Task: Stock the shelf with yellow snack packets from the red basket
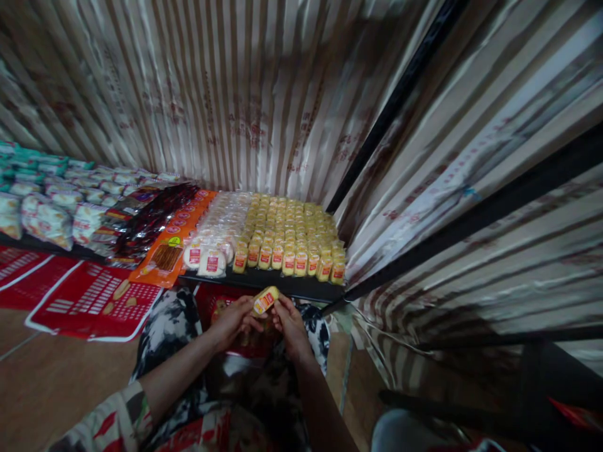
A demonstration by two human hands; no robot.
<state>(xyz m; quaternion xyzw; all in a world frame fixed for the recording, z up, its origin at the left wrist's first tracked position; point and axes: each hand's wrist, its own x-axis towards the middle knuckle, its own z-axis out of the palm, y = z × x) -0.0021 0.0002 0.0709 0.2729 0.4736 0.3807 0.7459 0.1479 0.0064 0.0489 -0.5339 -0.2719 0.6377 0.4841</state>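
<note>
1 yellow pkt (265,300) held by L hand (234,321) + R hand (291,324).

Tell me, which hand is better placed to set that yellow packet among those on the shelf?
Probably the right. Both hands pinch the yellow packet, but the right hand sits straight below the yellow rows; the left hand is below the white packets.

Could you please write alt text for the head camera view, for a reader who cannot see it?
The left hand and right hand together hold a small yellow packet with a red label, just below a dark shelf. On it stand rows of yellow packets, with white packets and orange packs to their left; a striped sheet hangs behind.
</note>
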